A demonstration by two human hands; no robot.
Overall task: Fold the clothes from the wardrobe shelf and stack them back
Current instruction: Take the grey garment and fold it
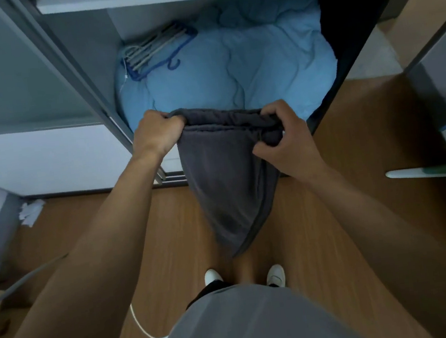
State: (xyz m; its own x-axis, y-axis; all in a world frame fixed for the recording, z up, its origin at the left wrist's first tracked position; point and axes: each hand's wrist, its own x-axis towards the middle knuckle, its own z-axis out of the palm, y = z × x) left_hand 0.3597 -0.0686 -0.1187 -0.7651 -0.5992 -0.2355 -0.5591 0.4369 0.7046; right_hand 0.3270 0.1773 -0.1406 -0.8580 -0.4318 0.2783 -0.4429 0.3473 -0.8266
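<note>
Garment (226,185) hangs between left hand (157,133) and right hand (286,137), both gripping top edge.

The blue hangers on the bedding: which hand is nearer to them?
Left. The left hand grips the grey garment just below the blue hangers; the right hand is further right.

I note both forearms bare, with no sleeves reaching into view. The torso is covered by a plain grey top (257,325). A dark hem of shorts (201,292) shows beneath it. Both feet wear white shoes (276,274), with no markings I can make out.
</note>
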